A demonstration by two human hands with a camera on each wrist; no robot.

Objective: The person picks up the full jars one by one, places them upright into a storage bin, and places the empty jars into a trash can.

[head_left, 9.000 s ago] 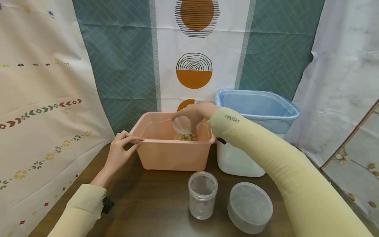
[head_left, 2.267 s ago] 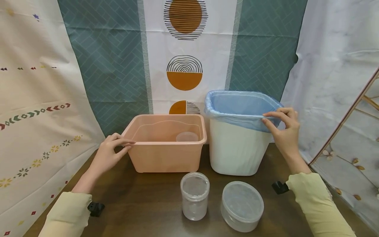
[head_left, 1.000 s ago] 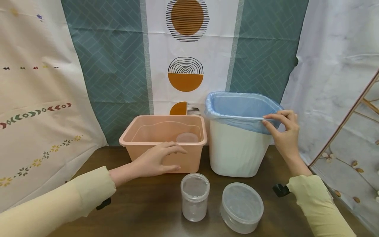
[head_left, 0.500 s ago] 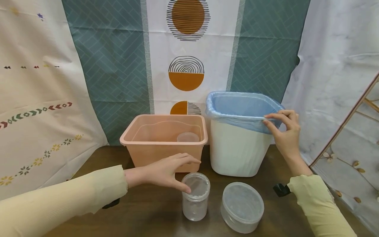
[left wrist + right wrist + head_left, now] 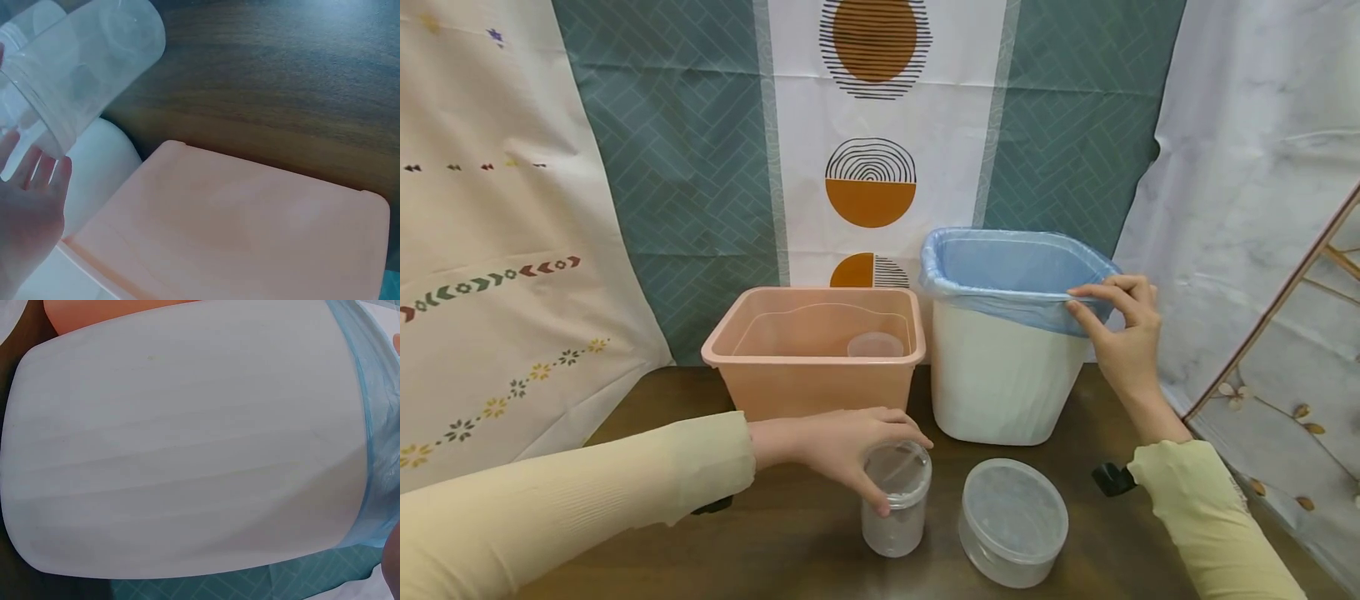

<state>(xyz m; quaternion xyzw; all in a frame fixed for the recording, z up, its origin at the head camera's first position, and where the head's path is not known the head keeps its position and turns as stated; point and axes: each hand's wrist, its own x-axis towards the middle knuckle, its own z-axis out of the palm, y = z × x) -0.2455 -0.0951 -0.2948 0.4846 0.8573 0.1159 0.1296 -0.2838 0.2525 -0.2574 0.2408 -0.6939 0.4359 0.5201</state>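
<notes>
My left hand point(image 5: 842, 446) spans the top of a clear screw-top jar point(image 5: 893, 533), thumb on the near side and fingers over the far side. In the left wrist view the fingertips point(image 5: 60, 172) meet the rim of that jar point(image 5: 106, 50), which stands upright on the table. Over on the right, my right hand point(image 5: 1123, 329) pinches the rim of a white trash bin point(image 5: 992, 375), thumb and forefinger on its blue liner point(image 5: 1015, 312). Most of the right hand is outside the right wrist view, where the bin wall point(image 5: 187, 437) fills the picture.
A peach plastic tub point(image 5: 812, 383) stands left of the bin, with a round clear container point(image 5: 876, 344) inside. A wide, low lidded container point(image 5: 1013, 521) sits right of the jar on the dark wooden table point(image 5: 760, 542). Patterned cloths hang behind and at both sides.
Earlier, my right hand lowered a jar of nut-like pieces into the tub, then went to the bin rim. My left hand left the tub's rim and moved right to the clear jar.
</notes>
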